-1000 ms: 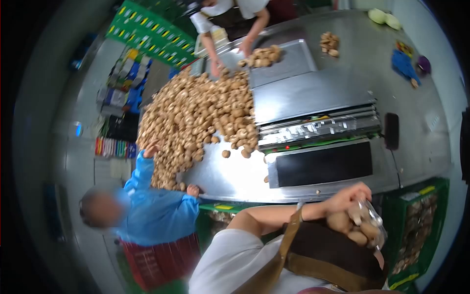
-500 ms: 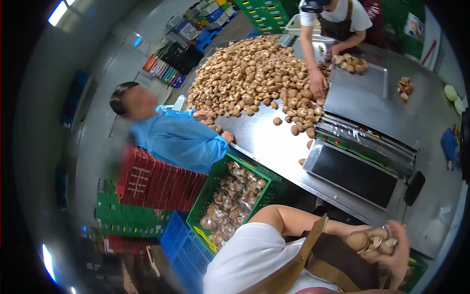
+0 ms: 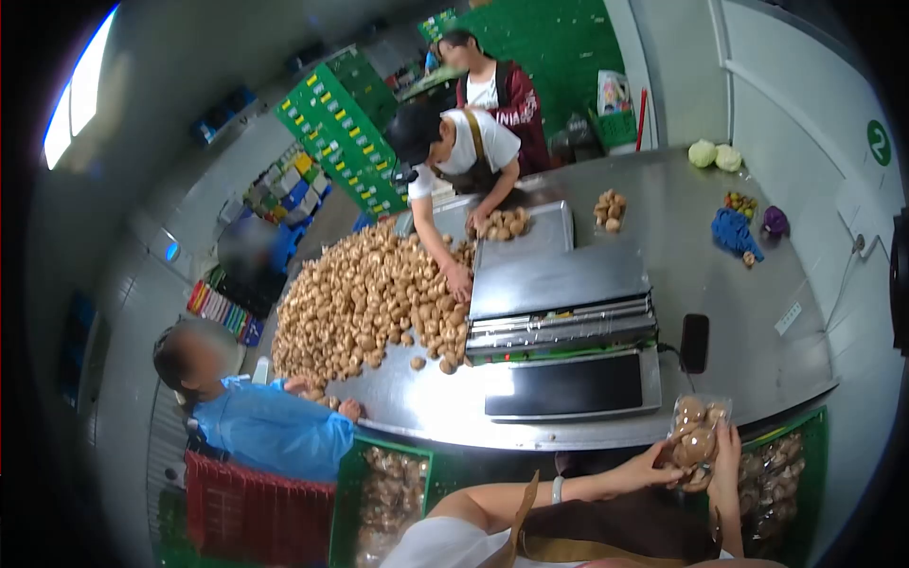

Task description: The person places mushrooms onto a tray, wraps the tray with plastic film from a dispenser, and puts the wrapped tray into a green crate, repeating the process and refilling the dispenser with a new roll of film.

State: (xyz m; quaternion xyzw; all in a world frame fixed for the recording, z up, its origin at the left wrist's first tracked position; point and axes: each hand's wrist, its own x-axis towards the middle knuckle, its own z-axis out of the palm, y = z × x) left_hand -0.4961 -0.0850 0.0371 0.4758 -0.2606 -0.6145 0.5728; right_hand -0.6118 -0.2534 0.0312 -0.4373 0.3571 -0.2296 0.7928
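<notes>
A clear plastic bag of mushrooms (image 3: 694, 437) is held up in front of my body, its top edge upright and the brown caps showing through. My left hand (image 3: 646, 470) grips its lower left side, and a pale band circles that wrist. On the other side, my right hand (image 3: 725, 464) has its fingers wrapped along the bag's right edge. Just beyond the bag, a dark phone-like device (image 3: 695, 343) stands by the metal machine (image 3: 563, 317), whose near end bears a flat black plate (image 3: 563, 383).
A large heap of loose mushrooms (image 3: 365, 298) covers the left of the steel table (image 3: 757, 312). One co-worker (image 3: 478, 151) reaches into it; another in blue (image 3: 270, 426) stands at left. Green crates (image 3: 431, 464) of bagged mushrooms flank me. Cabbages (image 3: 715, 154) lie far right.
My view has swung rightward and up. The mushroom bag has moved away from my body and is now upright, with both hands on its sides; my right hand's fingers were raised beside it before.
</notes>
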